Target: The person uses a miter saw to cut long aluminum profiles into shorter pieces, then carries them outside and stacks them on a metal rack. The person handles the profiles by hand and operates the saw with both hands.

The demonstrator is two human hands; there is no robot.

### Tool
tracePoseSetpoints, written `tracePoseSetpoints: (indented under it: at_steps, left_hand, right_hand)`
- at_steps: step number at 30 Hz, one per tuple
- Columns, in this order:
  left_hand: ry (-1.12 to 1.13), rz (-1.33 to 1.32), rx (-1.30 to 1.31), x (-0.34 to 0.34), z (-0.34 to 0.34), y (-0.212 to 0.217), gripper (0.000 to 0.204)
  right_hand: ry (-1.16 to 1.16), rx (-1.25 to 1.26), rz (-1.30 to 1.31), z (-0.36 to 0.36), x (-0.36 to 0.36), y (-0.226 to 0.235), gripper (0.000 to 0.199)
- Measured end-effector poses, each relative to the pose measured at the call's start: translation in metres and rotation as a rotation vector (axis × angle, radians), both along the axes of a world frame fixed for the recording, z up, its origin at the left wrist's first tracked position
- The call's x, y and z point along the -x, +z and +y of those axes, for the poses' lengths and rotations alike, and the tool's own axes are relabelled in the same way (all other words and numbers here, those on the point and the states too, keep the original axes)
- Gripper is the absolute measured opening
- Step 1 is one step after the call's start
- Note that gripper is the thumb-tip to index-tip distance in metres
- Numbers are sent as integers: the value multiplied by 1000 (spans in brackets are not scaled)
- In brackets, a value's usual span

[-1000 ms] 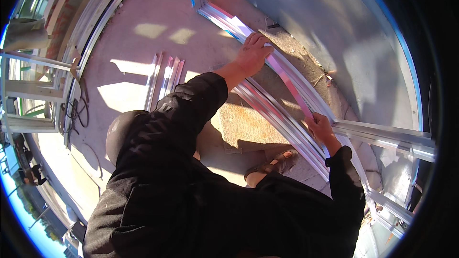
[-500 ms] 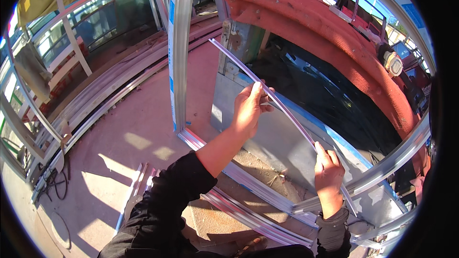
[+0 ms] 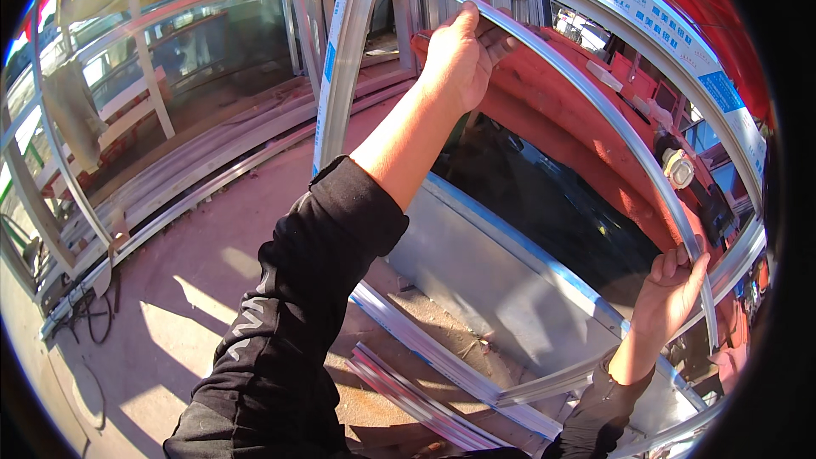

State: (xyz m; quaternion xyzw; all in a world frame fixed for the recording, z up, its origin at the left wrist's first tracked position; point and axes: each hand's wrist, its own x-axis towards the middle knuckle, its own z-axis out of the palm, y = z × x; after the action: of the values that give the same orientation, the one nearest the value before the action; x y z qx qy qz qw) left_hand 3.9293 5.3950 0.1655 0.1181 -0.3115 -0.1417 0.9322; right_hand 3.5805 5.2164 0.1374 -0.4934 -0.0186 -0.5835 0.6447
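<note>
Silvery, the thin strip (image 3: 595,91) curves from far left to near right inside the metal frame (image 3: 347,76). Your left grip (image 3: 463,59) grasps its far stretch, your right grip (image 3: 669,291) its near end. Red sheeting (image 3: 552,110) lies beyond.

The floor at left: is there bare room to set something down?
Yes: concrete floor between the stacked long bars and the left sleeve looks bare; the sleeve hides some. It is crowded by the dark cable and where metal profiles lie beside the bottom rail.
</note>
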Motion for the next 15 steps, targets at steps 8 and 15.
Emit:
tracePoseSetpoints:
  at_steps: [8,15]
  left_hand:
    - [-11,78,91,-30,-8,32,32]
    - [-9,85,84,-39,-8,42,31]
  right_hand:
    - [87,245,94,-23,-27,40,38]
    - [145,250,55,-56,-25,63,39]
